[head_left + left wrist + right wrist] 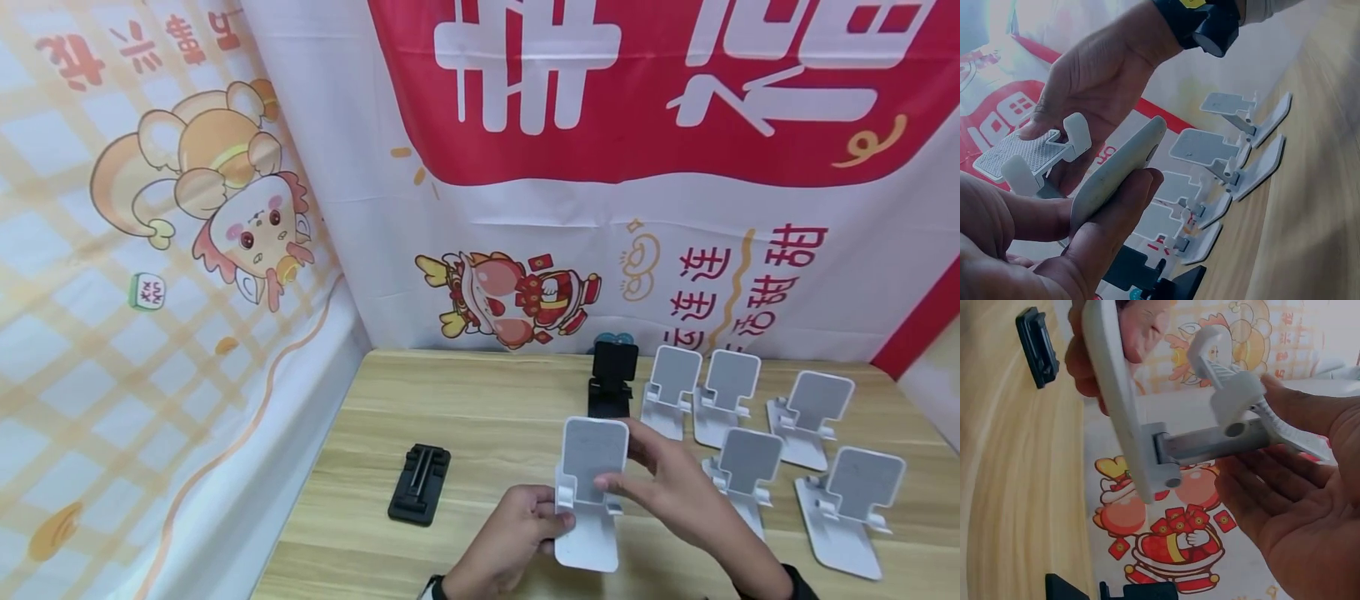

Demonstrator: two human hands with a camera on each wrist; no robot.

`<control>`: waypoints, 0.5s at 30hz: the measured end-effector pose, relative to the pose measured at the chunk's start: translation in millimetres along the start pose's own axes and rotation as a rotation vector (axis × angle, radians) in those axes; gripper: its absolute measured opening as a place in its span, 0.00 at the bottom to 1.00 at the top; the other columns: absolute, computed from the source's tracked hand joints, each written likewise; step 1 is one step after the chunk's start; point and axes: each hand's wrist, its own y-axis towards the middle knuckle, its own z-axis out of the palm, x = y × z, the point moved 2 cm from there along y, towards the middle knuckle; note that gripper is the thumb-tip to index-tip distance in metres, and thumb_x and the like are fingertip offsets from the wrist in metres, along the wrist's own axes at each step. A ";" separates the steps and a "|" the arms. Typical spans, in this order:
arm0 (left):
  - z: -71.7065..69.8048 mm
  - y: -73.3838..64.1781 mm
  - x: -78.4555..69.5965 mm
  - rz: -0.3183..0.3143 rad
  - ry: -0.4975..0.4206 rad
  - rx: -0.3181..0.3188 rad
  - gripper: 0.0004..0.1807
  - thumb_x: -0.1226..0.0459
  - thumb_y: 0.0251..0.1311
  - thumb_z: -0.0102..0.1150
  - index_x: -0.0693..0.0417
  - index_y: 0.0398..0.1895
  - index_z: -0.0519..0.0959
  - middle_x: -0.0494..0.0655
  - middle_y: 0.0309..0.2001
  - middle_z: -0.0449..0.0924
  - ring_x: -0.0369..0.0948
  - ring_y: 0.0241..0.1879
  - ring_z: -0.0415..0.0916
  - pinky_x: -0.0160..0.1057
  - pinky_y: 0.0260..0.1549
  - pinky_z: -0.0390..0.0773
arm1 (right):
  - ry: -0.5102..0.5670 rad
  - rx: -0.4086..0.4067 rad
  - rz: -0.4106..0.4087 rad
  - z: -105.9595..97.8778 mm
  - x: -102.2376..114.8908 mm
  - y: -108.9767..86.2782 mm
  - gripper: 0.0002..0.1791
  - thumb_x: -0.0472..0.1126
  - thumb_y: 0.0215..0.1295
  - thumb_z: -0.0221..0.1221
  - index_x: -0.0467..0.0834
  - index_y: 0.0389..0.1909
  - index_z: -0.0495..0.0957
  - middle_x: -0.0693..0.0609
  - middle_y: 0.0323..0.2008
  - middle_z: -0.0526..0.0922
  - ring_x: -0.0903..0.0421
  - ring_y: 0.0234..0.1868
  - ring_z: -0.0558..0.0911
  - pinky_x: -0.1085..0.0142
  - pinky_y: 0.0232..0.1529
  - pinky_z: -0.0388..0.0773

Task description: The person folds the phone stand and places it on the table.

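A white phone stand with a grey pad is held up above the table, unfolded. My left hand pinches its base, thumb on one face and fingers on the other; the base shows edge-on in the left wrist view. On the upper plate, my right hand grips the edge, its thumb on the grey pad and its fingers behind. The grey arm joining base and plate is extended in the right wrist view.
Several unfolded white phone stands stand on the right of the wooden table. Behind the held stand is an unfolded black phone stand. At left lies a folded black phone stand. Printed cloth hangs at the back and left.
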 end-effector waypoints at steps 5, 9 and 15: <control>1.6 -2.0 -6.3 -0.033 0.016 0.002 0.17 0.72 0.58 0.59 0.67 0.52 0.77 0.52 0.40 0.87 0.44 0.38 0.85 0.39 0.33 0.85 | 0.079 0.034 0.050 2.9 1.2 -0.8 0.33 0.54 0.49 0.68 0.47 0.57 0.74 0.54 0.46 0.84 0.59 0.46 0.83 0.65 0.51 0.80; 0.9 -2.9 -7.7 -0.037 0.014 0.000 0.17 0.72 0.59 0.59 0.67 0.52 0.76 0.52 0.39 0.87 0.44 0.38 0.85 0.39 0.33 0.85 | 0.077 0.016 0.037 3.4 3.3 -1.0 0.32 0.54 0.49 0.69 0.47 0.55 0.75 0.54 0.44 0.84 0.60 0.43 0.83 0.66 0.48 0.81; 0.3 -5.4 -8.5 -0.026 0.019 0.001 0.16 0.71 0.59 0.59 0.68 0.51 0.77 0.53 0.38 0.87 0.44 0.37 0.85 0.38 0.31 0.85 | 0.044 -0.050 -0.052 6.5 5.0 -1.9 0.25 0.49 0.49 0.69 0.50 0.51 0.77 0.58 0.42 0.84 0.62 0.42 0.83 0.66 0.47 0.82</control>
